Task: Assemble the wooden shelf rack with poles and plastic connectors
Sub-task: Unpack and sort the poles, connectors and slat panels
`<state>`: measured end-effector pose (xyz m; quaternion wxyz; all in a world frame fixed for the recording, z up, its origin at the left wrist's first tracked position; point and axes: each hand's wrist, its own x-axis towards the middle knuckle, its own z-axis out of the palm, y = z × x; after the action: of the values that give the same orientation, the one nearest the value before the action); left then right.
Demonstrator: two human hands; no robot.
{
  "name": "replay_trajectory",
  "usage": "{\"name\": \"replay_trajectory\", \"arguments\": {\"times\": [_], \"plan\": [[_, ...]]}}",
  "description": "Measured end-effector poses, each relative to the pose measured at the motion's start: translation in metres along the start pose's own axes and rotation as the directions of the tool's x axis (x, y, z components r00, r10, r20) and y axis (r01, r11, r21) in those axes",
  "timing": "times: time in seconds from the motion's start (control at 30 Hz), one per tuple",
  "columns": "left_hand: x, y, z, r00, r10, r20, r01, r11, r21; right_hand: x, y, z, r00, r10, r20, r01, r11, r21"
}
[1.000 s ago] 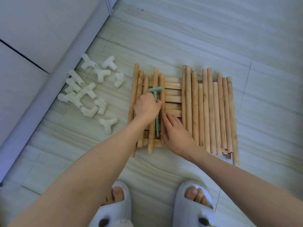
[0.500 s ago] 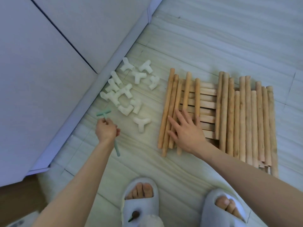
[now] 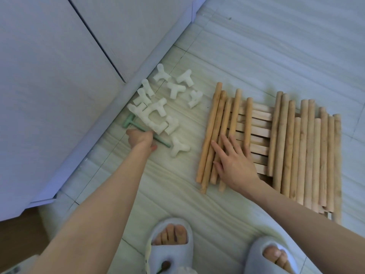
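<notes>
Several white plastic connectors (image 3: pixel 158 113) lie in a loose heap on the tiled floor by the cabinet's base. To their right, several wooden poles (image 3: pixel 215 123) rest across a slatted wooden panel (image 3: pixel 260 123), and a bigger row of poles (image 3: pixel 308 151) lies further right. My left hand (image 3: pixel 141 138) grips the shaft of a green T-shaped tool (image 3: pixel 128 121), which lies low against the floor just left of the connectors. My right hand (image 3: pixel 233 161) rests flat, fingers spread, on the near ends of the left group of poles.
A pale cabinet (image 3: pixel 59 76) with a raised base fills the left side, close to the connectors. My feet in grey slippers (image 3: pixel 169 248) stand at the bottom edge. A brown surface (image 3: pixel 19 234) shows at the bottom left corner.
My left hand carried the green tool from the poles leftwards and down to the floor beside the connectors. My right hand stayed on the left poles. The view shifted left.
</notes>
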<state>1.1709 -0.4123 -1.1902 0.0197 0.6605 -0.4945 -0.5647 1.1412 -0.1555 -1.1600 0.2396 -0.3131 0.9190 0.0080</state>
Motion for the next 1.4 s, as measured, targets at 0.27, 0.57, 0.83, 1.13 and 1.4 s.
{"name": "replay_trajectory", "arguments": {"times": [0.27,0.57,0.83,1.13,1.4], "plan": [[0.003,-0.021,-0.014,0.999,0.026,0.019,-0.025,0.999,-0.037,0.001,0.000,0.002,1.000,-0.003,0.005,0.004,1.000,-0.023],[-0.028,-0.031,0.019,0.995,0.017,0.094,-0.005,0.992,-0.127,-0.001,0.000,0.001,1.000,-0.006,0.007,0.006,1.000,-0.001],[-0.009,0.022,0.038,0.980,0.073,0.187,-0.060,0.996,-0.072,-0.001,0.000,0.002,1.000,-0.015,-0.005,0.015,1.000,-0.003],[-0.076,-0.008,0.041,0.897,0.403,0.180,-0.436,0.874,0.214,-0.013,0.017,-0.023,0.990,-0.138,-0.038,0.142,0.970,0.198],[-0.141,-0.024,0.096,0.730,0.380,0.568,-0.666,0.582,0.467,-0.056,0.117,-0.035,0.913,0.364,-0.185,-0.287,0.894,0.345]]}}
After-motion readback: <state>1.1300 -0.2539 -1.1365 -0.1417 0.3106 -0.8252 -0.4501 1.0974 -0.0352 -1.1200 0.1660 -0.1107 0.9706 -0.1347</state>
